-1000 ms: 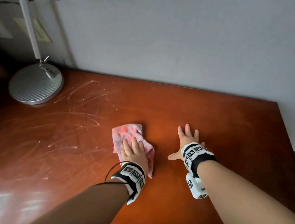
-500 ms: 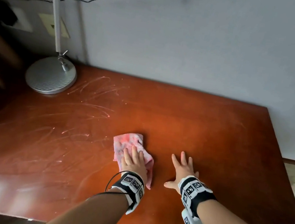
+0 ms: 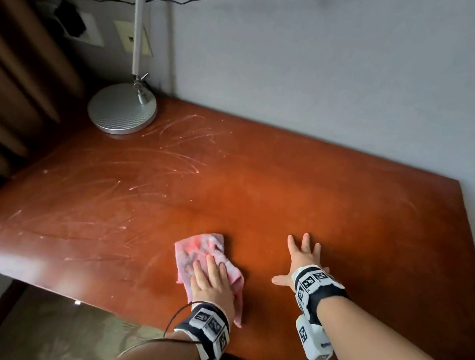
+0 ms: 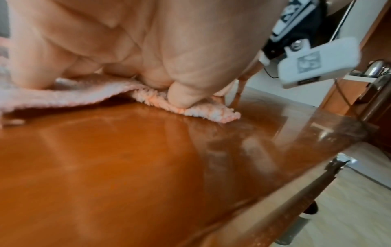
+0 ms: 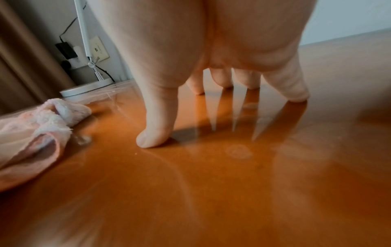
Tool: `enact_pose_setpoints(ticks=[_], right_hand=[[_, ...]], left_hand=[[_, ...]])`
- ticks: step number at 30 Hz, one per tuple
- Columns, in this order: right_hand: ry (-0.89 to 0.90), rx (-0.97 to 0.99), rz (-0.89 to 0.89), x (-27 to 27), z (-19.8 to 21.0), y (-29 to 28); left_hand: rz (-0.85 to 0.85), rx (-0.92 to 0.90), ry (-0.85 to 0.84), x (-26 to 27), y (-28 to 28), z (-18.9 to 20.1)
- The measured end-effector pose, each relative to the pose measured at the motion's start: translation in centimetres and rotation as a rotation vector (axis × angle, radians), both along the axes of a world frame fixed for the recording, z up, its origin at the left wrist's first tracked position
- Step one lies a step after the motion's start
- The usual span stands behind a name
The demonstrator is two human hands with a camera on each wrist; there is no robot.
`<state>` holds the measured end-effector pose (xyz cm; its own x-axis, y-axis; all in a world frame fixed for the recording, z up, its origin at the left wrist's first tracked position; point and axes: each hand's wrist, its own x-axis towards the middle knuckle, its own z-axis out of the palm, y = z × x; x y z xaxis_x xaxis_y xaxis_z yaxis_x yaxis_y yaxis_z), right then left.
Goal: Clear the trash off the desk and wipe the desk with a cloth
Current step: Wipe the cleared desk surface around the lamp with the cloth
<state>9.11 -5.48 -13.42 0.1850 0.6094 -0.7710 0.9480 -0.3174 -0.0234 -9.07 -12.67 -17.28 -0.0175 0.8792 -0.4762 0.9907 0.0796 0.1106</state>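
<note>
A pink cloth [image 3: 201,249] lies on the reddish wooden desk [image 3: 287,200], near its front edge. My left hand [image 3: 213,280] lies flat on the cloth's near half and presses it down with straight fingers. In the left wrist view the thumb [image 4: 184,95] pushes on the fluffy edge of the cloth [image 4: 63,97]. My right hand [image 3: 301,258] rests palm-down on bare wood right of the cloth, its fingers spread. From the right wrist, the fingertips [image 5: 156,130] touch the glossy top, and the cloth [image 5: 36,133] lies apart on the left. No trash shows on the desk.
A silver lamp base [image 3: 121,112] with its pole stands at the desk's back left corner, by wall sockets [image 3: 81,29]. Pale wipe streaks [image 3: 175,143] mark the left half of the top. A grey wall bounds the back. Carpet shows below the front edge.
Both hands have slid back toward the desk's front edge, the left one dragging the cloth with it. The view has pulled back and now shows the front edge.
</note>
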Motion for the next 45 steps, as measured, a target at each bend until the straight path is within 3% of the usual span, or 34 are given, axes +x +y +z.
enact_pose_setpoints(ticks=[1,2,5,8,10,12,15,17,20,25,29,32,34,36,39,41,44,45], right_hand=[[0.001,0.001,0.006,0.0,0.1,-0.1],[0.004,0.006,0.014,0.1,0.1,-0.4],[0.01,0.019,0.061,0.3,0.2,-2.1],[0.008,-0.02,0.147,0.0,0.2,-5.5],[0.019,-0.023,0.176,-0.5,-0.1,-7.7],[0.025,0.008,0.173,-0.9,-0.5,-8.7],[0.015,0.026,0.158,-1.0,-0.7,-8.8],[0.016,0.034,0.148,-1.0,-0.8,-8.7],[0.01,0.039,0.132,-1.2,-0.5,-8.7],[0.042,0.076,0.112,-4.2,0.2,-9.4],[0.126,0.138,0.233,-8.1,0.1,-10.1],[0.14,0.122,0.279,-10.9,0.0,-9.3],[0.128,0.113,0.302,-12.5,0.1,-8.3],[0.12,0.112,0.33,-14.0,0.2,-7.3],[0.116,0.102,0.36,-16.2,0.3,-6.2],[0.111,0.087,0.366,-17.8,0.2,-5.7],[0.067,0.066,0.345,-19.9,-0.2,-5.1],[0.05,0.055,0.337,-20.3,-0.3,-4.9]], left_hand=[[-0.037,0.006,-0.017,0.6,-0.4,0.8],[-0.072,-0.128,0.015,0.3,-0.6,0.9],[-0.129,-0.086,0.15,-3.4,-0.6,-3.6],[-0.059,-0.062,0.192,-7.1,-1.4,-5.1],[-0.003,-0.001,0.154,-6.1,-2.5,-3.7],[0.083,0.047,0.0,-3.3,-3.8,-3.2],[-0.02,0.107,-0.112,1.6,-5.9,-2.9],[-0.073,0.047,-0.124,2.3,-6.2,-1.8],[-0.14,0.062,0.019,-1.8,-5.6,-1.6],[0.084,0.12,0.093,-9.7,-3.6,-1.9],[0.069,0.107,-0.081,-8.6,-5.1,-3.5],[-0.098,-0.032,-0.061,-8.6,-5.7,-2.8],[-0.098,-0.019,0.088,-12.2,-4.3,-3.2],[0.025,-0.016,0.157,-17.3,-2.5,-4.9],[-0.022,-0.067,0.132,-22.6,-0.6,-5.2],[-0.105,-0.092,0.194,-22.2,-0.9,-4.3],[-0.207,-0.007,0.106,-19.3,-1.4,-1.4],[-0.247,-0.075,0.089,-18.6,-1.8,-0.6]])
